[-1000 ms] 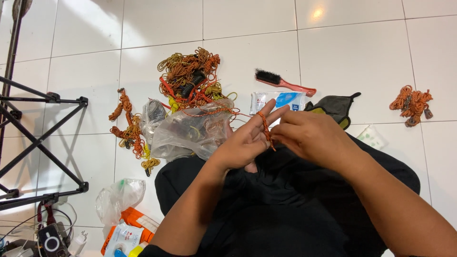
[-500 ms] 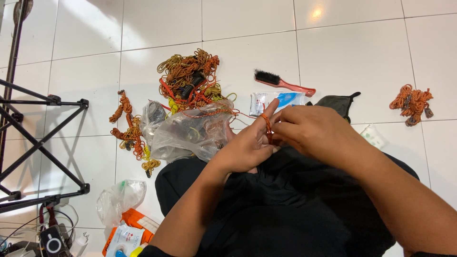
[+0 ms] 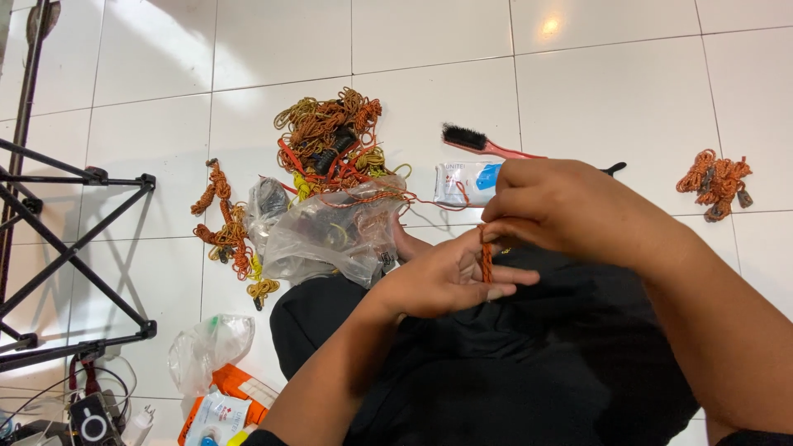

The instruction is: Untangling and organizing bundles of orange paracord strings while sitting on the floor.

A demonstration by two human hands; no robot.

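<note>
Two hands: both over the lap, meeting on one orange cord (image 3: 486, 260).
Floor (image 3: 611, 83): white glossy tile, everything spread across it.
Black lap cloth (image 3: 496, 363): under both forearms, backdrop for the work.
Folding stand (image 3: 74, 248): black frame, far left, well apart from the hands.
Clear plastic bag (image 3: 334, 231): crumpled, just left of the left hand, cords inside and a strand running out toward the hands.
Cord heap (image 3: 330, 136): big orange-yellow tangle beyond the bag; smaller bundle (image 3: 714, 182) far right; another bundle (image 3: 225, 223) left of the bag.
Right hand (image 3: 570, 206): fingers curled narrow, pinching the upper end of the orange cord.
Left hand (image 3: 446, 277): fingers half-curled, cord lying across them, thumb side hidden so grip firmness cannot tell.
Orange cord: short upright stretch between the two hands, above the lap.
Brush (image 3: 487, 144): black bristles, pink handle, beyond the right hand.
Wipes pack (image 3: 467, 182): white-blue, partly behind the right hand.
Step in hand, judged: winding or knotting the cord on the fingers.
Doing it well: steady tension from the right pinch, turns laid side by side, loose strand kept clear of the bag.
</note>
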